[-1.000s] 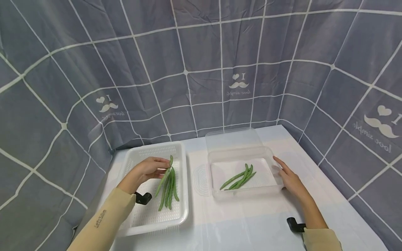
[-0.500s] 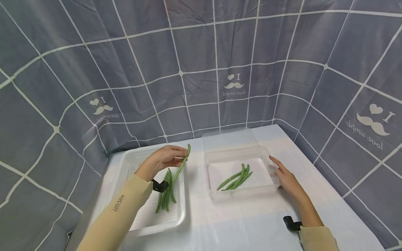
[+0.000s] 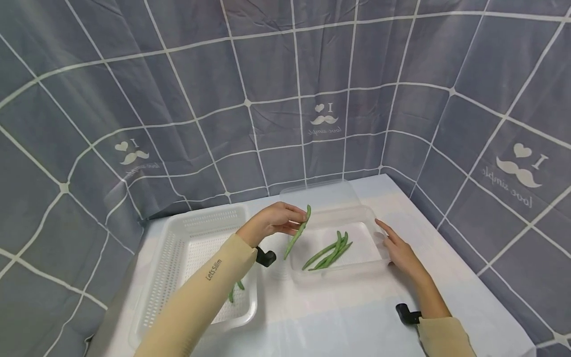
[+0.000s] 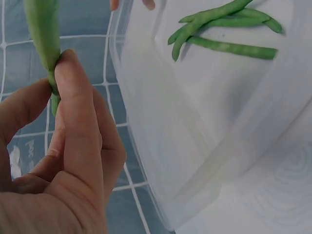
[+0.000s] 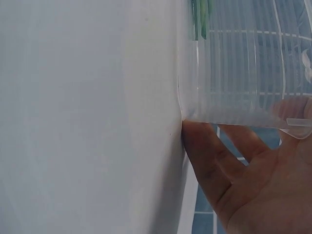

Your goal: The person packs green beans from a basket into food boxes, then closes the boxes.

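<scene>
My left hand (image 3: pixel 281 218) pinches one green bean (image 3: pixel 296 239) by its upper end, with thumb and fingertips around it. The bean hangs slanting beside the left wall of a clear plastic container (image 3: pixel 370 267). Inside that container, several green beans (image 4: pixel 214 22) lie in a small overlapping bunch. My right hand (image 3: pixel 403 255) holds the container's right side: the thumb shows through the plastic at the rim, and fingers (image 5: pixel 197 141) press outside near the base. More green beans (image 3: pixel 231 295) lie in the white basket, mostly hidden under my left sleeve.
The white perforated basket (image 3: pixel 255 300) stands left of the container on a pale table cover (image 3: pixel 321 322). A flat clear lid (image 3: pixel 321 192) lies behind the container. Grey checked cloth (image 3: pixel 276 74) rises around the back and sides.
My left hand has lifted one green bean out of the bunch in the basket and carried it right, to the container's left side. My right hand stays on the container.
</scene>
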A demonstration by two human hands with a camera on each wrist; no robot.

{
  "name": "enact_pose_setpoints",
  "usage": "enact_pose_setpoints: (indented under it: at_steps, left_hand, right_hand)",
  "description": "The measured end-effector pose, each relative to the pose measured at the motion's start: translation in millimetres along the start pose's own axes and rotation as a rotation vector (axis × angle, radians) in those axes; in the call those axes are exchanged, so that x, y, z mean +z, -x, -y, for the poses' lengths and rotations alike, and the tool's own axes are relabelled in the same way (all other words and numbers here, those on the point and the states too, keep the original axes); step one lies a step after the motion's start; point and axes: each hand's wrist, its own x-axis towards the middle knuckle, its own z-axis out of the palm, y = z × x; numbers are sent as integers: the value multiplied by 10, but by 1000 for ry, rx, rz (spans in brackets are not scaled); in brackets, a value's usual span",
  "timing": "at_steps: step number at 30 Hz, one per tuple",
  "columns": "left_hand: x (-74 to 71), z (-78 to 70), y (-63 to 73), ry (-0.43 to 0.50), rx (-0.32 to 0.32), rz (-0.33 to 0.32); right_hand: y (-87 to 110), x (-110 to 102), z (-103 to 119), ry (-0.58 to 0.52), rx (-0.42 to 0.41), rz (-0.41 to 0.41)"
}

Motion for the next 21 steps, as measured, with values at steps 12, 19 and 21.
enact_pose_setpoints:
  at_steps: [12,19,21]
  left_hand:
    - [369,48,-285,-42,-19,45]
    - [604,97,-492,-124,-26,56]
    - [666,104,-552,-146,-23,59]
  right_hand:
    - [-10,-1,-3,0,14,-13]
    - [-9,10,-5,-6,19,-15]
    - [-11,14,-4,-8,18,-17]
